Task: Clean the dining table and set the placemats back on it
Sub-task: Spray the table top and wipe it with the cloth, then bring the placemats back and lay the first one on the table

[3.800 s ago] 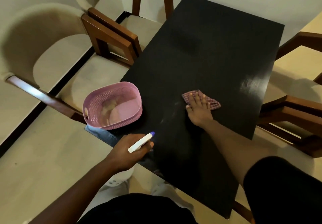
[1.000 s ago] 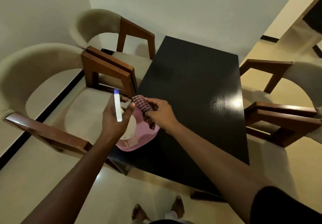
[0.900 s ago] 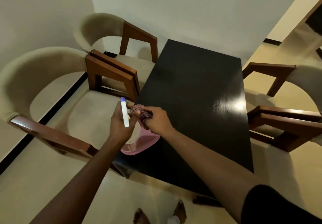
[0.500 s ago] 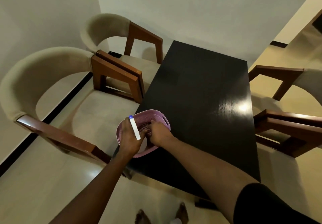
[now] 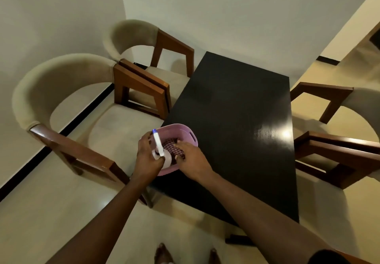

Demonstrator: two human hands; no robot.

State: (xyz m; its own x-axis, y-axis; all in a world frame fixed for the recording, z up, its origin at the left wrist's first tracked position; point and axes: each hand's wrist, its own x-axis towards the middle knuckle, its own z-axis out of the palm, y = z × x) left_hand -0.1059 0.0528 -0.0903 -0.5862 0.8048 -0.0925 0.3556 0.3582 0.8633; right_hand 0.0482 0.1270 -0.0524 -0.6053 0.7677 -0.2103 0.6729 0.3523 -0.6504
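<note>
A pink perforated basket (image 5: 188,133) stands at the near left corner of the black dining table (image 5: 236,120). My left hand (image 5: 148,157) grips a white spray bottle (image 5: 159,147) with a blue tip, held over the basket's near rim. My right hand (image 5: 190,158) reaches into the basket and rests on a checked red cloth (image 5: 171,147) that lies inside it. Whether the fingers still grip the cloth is unclear. No placemats are in view.
Two beige upholstered chairs with wooden arms (image 5: 141,87) stand along the table's left side, two more (image 5: 337,146) on the right. A white wall (image 5: 226,17) runs close behind the table's far end. My bare feet (image 5: 164,253) show on the tiled floor.
My right hand has carried the checked cloth from the table top into the pink basket. My left hand has brought the spray bottle down over the basket's rim.
</note>
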